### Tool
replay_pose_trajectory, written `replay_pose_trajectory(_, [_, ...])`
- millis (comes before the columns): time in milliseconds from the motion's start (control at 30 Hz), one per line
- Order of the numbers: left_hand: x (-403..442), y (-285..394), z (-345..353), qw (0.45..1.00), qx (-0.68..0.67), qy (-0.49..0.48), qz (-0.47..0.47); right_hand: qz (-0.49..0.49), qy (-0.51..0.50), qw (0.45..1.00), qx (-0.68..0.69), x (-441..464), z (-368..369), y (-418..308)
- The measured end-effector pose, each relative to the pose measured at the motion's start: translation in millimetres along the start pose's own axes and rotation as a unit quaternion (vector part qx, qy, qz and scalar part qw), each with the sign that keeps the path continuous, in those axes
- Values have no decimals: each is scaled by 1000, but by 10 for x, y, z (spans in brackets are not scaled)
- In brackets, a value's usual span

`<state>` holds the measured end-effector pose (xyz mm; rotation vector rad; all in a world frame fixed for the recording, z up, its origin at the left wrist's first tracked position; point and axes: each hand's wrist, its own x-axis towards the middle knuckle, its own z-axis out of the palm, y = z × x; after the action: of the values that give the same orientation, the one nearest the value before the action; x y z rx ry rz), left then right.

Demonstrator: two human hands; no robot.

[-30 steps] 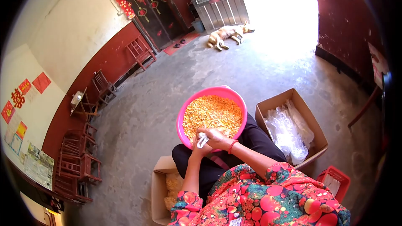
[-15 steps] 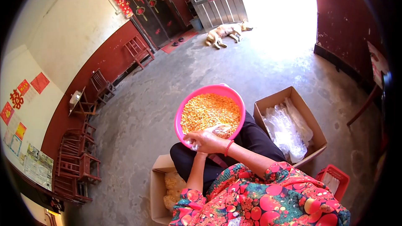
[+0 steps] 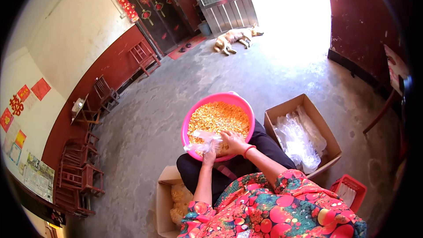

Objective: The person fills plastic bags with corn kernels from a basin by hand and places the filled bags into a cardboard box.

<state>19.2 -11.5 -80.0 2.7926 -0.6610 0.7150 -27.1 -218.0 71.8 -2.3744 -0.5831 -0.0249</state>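
Note:
A round pink basin (image 3: pixel 185 123) holding yellow-orange corn kernels (image 3: pixel 220 117) rests on my lap. My left hand (image 3: pixel 210 152) is closed on a clear plastic bag (image 3: pixel 202 141), whose loose end spreads to the left over the basin's near side. Close against it, my right hand (image 3: pixel 235 143), with a red bracelet on the wrist, has its fingers bent at the bag. Its fingertips are partly hidden. The lower part of the bag between my hands is hard to make out.
Right of my knees is a cardboard box (image 3: pixel 333 156) of clear plastic bags (image 3: pixel 299 139); a red basket (image 3: pixel 359 194) stands behind it. Another box (image 3: pixel 164 207) at my left contains yellow-filled bags (image 3: pixel 179 202). A dog (image 3: pixel 235 38) lies near the doorway; wooden chairs (image 3: pixel 81 174) line the left wall.
My right hand has shifted right, away from the bag's left end. My left hand has come up into view, and the bag's loose end now spreads higher over the corn.

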Motion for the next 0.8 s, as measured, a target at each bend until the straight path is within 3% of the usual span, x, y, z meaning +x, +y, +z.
replay_pose_trajectory(100, [126,167,-148,975,-184,-43,-113,5,1,1000,-19,58,125,19])
replay_pose_trajectory(200, [277,472,-610,905,-355,-88,-220,17,-15,1000,-19,48,196,11])
replay_pose_trajectory(233, [419,749,-939,935,-323,-7,-146,27,-32,999,-16,65,206,11])
replay_pose_trajectory(267, [454,741,-930,935,-323,-6,-143,39,-92,994,-44,86,147,-22])
replay_pose_trajectory(333, [485,737,-905,995,-98,-5,-30,36,-77,996,-21,68,181,-1])
replay_pose_trajectory(400, [556,888,-1083,990,-122,-23,-61,27,-60,998,-17,86,316,107])
replay_pose_trajectory(467, [659,1080,-1345,994,-26,-99,-43,16,-42,999,-11,184,587,303])
replay_pose_trajectory(533, [701,1118,-1320,991,-50,-111,-60,0,26,1000,-5,255,733,405])
replay_pose_trajectory(667, [792,1236,-1417,987,5,-155,-31,-12,42,995,87,217,641,415])
replay_pose_trajectory(800, [766,1191,-1349,983,-157,-90,-28,-61,144,965,209,253,823,572])
